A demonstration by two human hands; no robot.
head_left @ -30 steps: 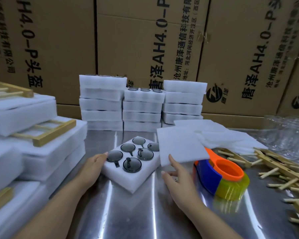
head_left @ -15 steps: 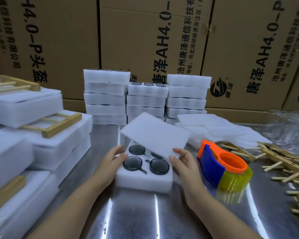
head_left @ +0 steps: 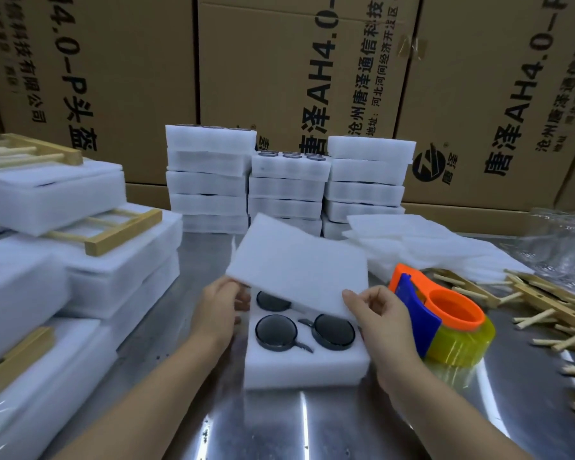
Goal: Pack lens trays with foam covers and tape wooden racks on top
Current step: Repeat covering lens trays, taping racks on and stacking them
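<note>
Left hand [head_left: 218, 313] and right hand [head_left: 379, 323] each pinch a near corner of the thin white foam cover sheet [head_left: 299, 267] — tilted over the white foam lens tray [head_left: 306, 366] on the steel tabletop [head_left: 273, 426], with the orange-and-blue tape dispenser [head_left: 445, 318] just beside the tray.

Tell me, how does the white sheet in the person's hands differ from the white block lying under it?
The foam cover is a thin sheet; the lens tray is a thick block. The foam cover is plain; the lens tray has round pockets holding dark lenses. The foam cover is held tilted by the left hand and right hand; the lens tray lies flat on the metal table. Both are white foam.
</note>
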